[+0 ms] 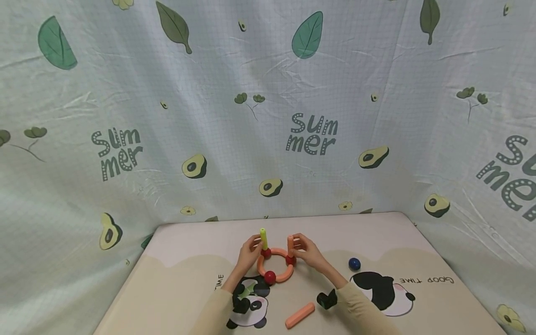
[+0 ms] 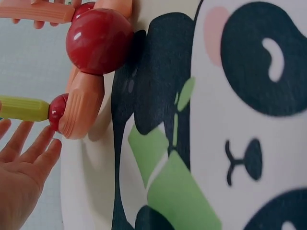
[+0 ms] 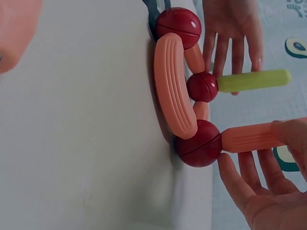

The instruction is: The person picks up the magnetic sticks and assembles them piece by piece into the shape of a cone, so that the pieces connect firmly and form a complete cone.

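A ring of curved orange pieces [image 1: 285, 276] joined by red balls [image 1: 270, 278] lies on the table. From one far red ball [image 3: 202, 86] rises a straight yellow-green rod [image 1: 263, 238]; from another [image 3: 198, 143], a straight orange rod [image 1: 290, 245]. My left hand [image 1: 250, 251] pinches the yellow-green rod near its base, its fingers [image 2: 29, 151] fairly straight beside the ball. On the other side, my right hand [image 1: 307, 252] grips the orange rod between thumb and fingers [image 3: 235, 179]. The left thumb is mostly hidden.
A loose orange rod [image 1: 299, 315] lies on the table [image 1: 167, 279] nearer me, between the forearms. Right of my right hand sits a dark blue ball [image 1: 354, 264]. Panda pictures are printed on the tabletop. A patterned curtain [image 1: 234, 139] hangs behind the table's far edge.
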A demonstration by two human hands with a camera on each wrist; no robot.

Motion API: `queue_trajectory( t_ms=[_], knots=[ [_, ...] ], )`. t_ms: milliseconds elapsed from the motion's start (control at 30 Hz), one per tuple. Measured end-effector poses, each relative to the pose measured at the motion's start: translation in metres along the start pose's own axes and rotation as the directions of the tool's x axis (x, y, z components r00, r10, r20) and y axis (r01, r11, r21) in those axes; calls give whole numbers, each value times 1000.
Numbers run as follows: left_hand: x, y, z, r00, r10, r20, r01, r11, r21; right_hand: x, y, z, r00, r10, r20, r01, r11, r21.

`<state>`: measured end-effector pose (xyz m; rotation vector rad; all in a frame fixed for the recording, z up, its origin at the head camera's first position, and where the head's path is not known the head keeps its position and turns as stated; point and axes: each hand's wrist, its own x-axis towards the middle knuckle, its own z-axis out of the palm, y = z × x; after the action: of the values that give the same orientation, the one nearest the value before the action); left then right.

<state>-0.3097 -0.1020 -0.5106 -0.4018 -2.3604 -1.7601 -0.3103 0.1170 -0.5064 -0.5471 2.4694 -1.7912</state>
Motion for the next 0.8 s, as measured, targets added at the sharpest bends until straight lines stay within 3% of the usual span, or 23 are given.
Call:
queue_trajectory(
  t_ms=[233, 500, 633, 800],
  knots=[
    [-11, 22, -5, 1000, 5, 21, -5, 1000, -6, -1, 6, -1, 1000, -10, -4, 10, 995, -97],
    [-10, 3, -5, 1000, 7, -19, -5, 994, 109, -5, 12, -4, 998, -51, 26, 54, 988, -143],
    [-17, 4, -4, 997, 35, -62, -26, 990, 136, -6, 14, -6, 998, -54, 31, 58, 987, -149],
    [-26, 10, -4, 995, 79, -64, -68, 985, 156, -8, 15, -8, 997, -64, 40, 70, 983, -167]
  ],
)
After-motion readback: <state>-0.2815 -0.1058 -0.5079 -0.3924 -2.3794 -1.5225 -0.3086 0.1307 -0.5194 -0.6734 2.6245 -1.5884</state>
